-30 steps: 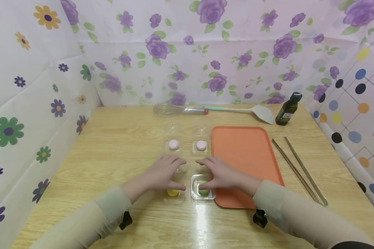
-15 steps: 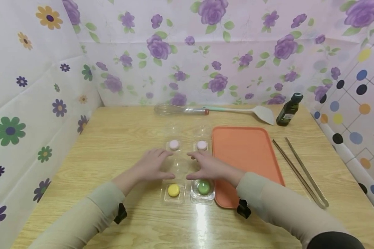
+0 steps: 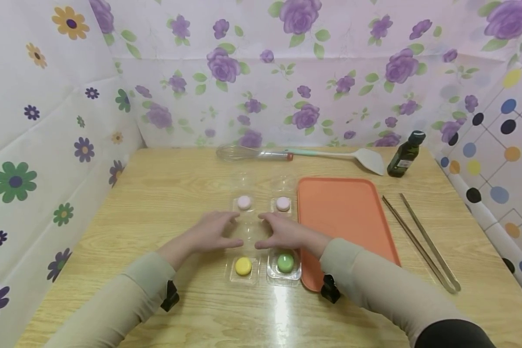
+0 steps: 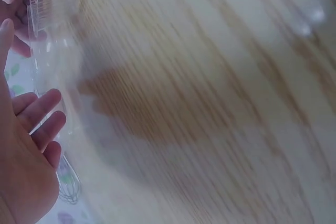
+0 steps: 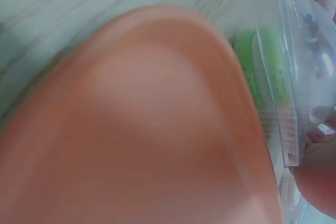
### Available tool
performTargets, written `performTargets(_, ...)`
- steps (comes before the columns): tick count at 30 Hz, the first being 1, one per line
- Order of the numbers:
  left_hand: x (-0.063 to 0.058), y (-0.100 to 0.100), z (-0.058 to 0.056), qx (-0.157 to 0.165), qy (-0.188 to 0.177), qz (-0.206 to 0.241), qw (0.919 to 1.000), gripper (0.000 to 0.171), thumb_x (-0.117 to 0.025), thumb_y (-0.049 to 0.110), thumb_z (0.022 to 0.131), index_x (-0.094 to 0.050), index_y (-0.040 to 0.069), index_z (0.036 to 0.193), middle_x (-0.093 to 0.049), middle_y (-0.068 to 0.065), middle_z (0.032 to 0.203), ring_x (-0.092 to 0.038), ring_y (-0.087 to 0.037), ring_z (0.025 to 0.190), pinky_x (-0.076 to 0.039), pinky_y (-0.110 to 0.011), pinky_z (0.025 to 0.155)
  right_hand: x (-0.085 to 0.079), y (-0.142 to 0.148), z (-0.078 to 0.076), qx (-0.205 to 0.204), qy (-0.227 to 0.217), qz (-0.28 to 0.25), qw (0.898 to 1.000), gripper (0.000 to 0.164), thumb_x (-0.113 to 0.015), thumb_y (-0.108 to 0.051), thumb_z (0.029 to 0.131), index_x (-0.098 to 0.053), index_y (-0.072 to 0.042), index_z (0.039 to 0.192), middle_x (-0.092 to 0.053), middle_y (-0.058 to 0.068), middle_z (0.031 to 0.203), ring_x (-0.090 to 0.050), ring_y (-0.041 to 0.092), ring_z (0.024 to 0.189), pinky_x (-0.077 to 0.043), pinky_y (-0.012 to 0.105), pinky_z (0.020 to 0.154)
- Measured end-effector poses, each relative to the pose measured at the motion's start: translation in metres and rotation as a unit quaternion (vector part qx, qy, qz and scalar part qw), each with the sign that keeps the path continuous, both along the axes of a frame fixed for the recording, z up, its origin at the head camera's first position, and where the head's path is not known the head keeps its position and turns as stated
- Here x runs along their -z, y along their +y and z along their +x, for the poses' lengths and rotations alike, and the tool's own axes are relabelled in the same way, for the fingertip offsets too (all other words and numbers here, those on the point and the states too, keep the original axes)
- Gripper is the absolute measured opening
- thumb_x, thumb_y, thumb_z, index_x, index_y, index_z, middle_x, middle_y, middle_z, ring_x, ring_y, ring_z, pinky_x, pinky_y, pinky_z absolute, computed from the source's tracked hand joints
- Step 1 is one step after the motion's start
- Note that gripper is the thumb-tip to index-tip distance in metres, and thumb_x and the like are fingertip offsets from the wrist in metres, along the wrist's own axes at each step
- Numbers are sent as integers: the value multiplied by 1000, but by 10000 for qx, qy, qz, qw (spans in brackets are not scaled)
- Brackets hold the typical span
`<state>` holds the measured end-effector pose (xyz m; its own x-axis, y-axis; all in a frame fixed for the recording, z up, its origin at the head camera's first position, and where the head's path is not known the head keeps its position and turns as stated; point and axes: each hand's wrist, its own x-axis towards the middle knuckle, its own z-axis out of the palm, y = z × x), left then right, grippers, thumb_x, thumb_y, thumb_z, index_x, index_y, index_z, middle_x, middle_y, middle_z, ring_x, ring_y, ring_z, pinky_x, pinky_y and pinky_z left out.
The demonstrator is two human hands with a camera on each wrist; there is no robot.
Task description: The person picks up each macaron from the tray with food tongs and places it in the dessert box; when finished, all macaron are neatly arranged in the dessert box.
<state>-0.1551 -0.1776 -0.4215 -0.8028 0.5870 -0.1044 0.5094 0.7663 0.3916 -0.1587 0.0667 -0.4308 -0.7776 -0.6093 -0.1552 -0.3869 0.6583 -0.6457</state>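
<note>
My left hand (image 3: 213,231) hovers over the table with thumb and fingers spread apart, behind the clear plastic box holding a yellow macaron (image 3: 243,266). Facing it, my right hand (image 3: 282,231) has a similar gap between thumb and forefinger, just behind the box with a green macaron (image 3: 285,263). In the right wrist view a clear domed lid (image 5: 315,51) stands around the green macaron, and my right fingers (image 5: 320,182) are right at its edge. Loose fingers of the left hand (image 4: 31,145) show in the left wrist view, holding nothing.
Two pink macarons (image 3: 244,202) sit in clear boxes farther back. An orange tray (image 3: 343,208) lies right of the boxes, with metal tongs (image 3: 422,244) beyond it. A whisk (image 3: 252,153), a spatula (image 3: 365,159) and a dark bottle (image 3: 404,154) line the back.
Both hands have moved left and slightly back from over the yellow and green macarons, which now show fully. In the last half second they have drifted only a little.
</note>
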Motion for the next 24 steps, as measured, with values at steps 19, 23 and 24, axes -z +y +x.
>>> performTargets(19, -9, 15, 3, -178, -40, 488, 9986, 87, -74, 45, 75, -35, 8, 144, -59, -10, 117, -54, -27, 107, -41, -48, 94, -9, -1, 5, 292, -165, -213, 9992, 92, -78, -43, 72, -34, -5, 144, -41, 14, 135, -49, 26, 115, -43, 40, 95)
performTargets(23, -12, 19, 4, -283, 27, 500, 9983, 90, -73, 50, 74, -34, 9, 144, -59, -10, 119, -52, -27, 109, -36, -53, 97, -13, -1, 6, 267, -22, -305, 9992, 94, -78, -43, 72, -33, -5, 144, -40, 12, 133, -49, 24, 114, -46, 38, 91)
performTargets(24, -12, 19, 4, -313, 36, 506, 9982, 90, -73, 51, 74, -35, 9, 144, -58, -9, 119, -51, -27, 110, -34, -54, 98, -14, -1, 7, 280, 15, -318, 9991, 93, -78, -42, 72, -33, -5, 144, -41, 12, 133, -49, 24, 113, -46, 38, 91)
